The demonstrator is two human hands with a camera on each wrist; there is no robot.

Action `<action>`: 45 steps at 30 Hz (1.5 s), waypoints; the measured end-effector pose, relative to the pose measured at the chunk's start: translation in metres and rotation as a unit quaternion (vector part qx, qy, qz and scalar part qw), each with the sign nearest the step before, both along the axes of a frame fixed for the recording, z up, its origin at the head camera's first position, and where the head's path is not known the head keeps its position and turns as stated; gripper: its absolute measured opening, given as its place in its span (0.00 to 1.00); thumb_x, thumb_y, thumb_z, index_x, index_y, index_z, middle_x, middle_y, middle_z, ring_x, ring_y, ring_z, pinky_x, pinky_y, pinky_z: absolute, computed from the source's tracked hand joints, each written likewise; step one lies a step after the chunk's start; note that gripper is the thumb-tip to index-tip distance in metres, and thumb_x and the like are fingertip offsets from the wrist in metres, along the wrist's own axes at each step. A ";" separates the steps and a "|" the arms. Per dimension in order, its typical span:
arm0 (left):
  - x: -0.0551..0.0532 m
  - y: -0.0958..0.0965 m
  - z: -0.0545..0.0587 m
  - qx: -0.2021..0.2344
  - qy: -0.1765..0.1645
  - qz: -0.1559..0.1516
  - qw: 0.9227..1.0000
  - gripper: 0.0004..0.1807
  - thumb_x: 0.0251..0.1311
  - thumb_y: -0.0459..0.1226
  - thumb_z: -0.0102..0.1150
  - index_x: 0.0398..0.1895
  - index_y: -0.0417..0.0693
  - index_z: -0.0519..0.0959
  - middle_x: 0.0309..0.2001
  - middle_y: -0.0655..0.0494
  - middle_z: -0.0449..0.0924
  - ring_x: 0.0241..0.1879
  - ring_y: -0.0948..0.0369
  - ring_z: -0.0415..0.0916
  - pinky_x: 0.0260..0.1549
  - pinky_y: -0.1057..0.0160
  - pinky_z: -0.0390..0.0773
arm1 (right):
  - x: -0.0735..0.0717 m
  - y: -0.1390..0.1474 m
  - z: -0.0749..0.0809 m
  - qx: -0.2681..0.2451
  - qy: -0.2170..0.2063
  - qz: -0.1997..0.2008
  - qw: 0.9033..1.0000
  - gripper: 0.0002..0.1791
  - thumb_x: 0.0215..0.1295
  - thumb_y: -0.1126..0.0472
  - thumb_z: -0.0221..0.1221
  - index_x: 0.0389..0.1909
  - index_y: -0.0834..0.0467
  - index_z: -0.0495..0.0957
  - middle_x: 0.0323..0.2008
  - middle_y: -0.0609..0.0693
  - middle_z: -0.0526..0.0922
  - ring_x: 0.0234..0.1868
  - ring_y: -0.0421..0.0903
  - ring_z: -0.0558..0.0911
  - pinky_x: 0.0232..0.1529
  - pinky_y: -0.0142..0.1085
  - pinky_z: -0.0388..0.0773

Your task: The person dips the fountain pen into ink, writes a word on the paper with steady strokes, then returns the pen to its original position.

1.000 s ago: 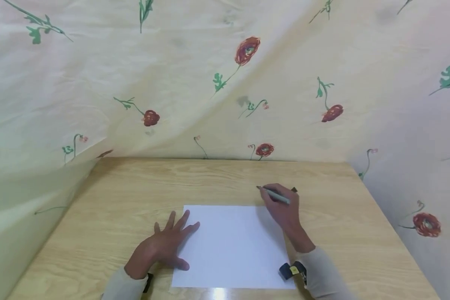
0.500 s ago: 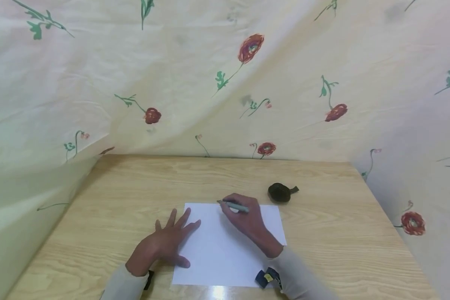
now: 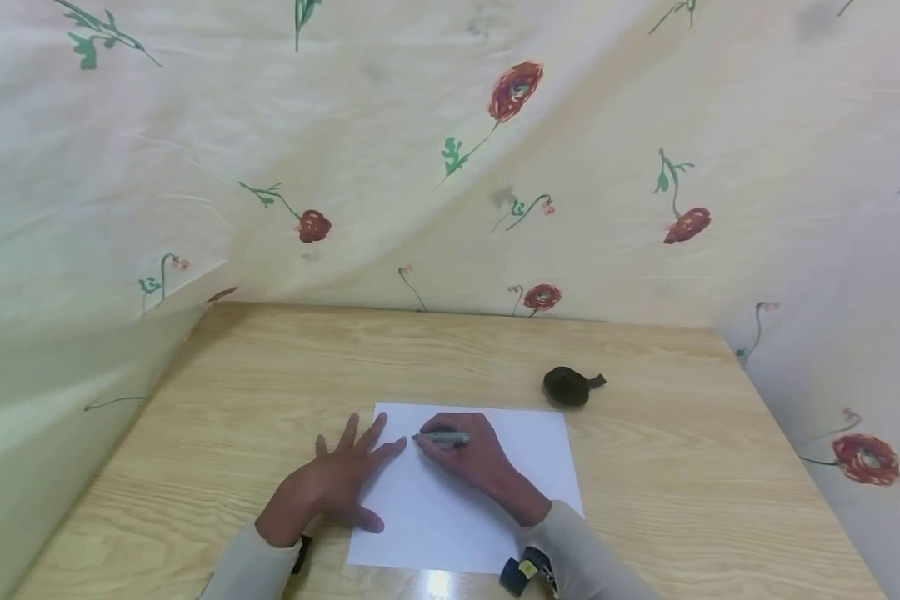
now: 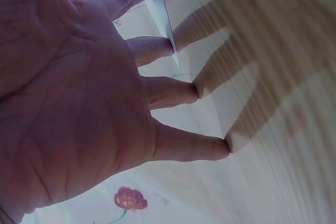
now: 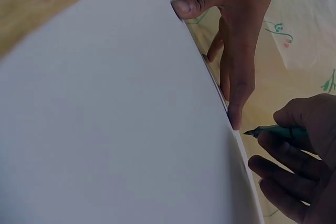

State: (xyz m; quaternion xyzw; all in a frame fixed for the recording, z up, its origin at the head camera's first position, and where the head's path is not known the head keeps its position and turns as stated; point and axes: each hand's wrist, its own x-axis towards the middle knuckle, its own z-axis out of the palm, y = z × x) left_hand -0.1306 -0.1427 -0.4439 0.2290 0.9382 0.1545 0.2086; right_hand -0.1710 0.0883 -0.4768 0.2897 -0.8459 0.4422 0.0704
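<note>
A white sheet of paper (image 3: pixel 457 525) lies on the table in the head view, with no marks visible on it. My left hand (image 3: pixel 333 483) rests fingers spread over its left edge. In the left wrist view, the outer fingertips (image 4: pixel 218 148) press on bare wood beside the sheet. My right hand (image 3: pixel 476 454) pinches a grey-green pen (image 3: pixel 450 437) above the upper left part of the sheet. Its dark tip points left, close to the left index fingertip. The right wrist view shows the pen (image 5: pixel 283 131) between thumb and fingers, its dark tip uncovered.
A dark, rounded object with a short tail (image 3: pixel 567 387) lies behind the sheet's far right corner. Wood-grain table (image 3: pixel 682 467) surrounds the paper. Flower-patterned cloth (image 3: pixel 390 150) hangs behind and along both sides. A dark strapped device (image 3: pixel 521 571) sits at the right wrist.
My right hand has carried the pen leftward and nearer, from beyond the sheet's far right corner to over its upper left, uncovering the dark rounded object. My left hand has stayed in place.
</note>
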 end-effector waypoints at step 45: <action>0.004 -0.005 0.004 -0.005 -0.017 -0.005 1.000 0.58 0.41 0.55 0.79 0.78 0.59 0.58 0.80 0.44 0.36 0.75 0.32 0.28 0.56 0.18 0.40 | 0.010 -0.003 0.001 0.029 0.022 -0.009 0.999 0.03 0.57 0.63 0.71 0.32 0.54 0.88 0.29 0.41 0.88 0.30 0.33 0.83 0.34 0.31 0.80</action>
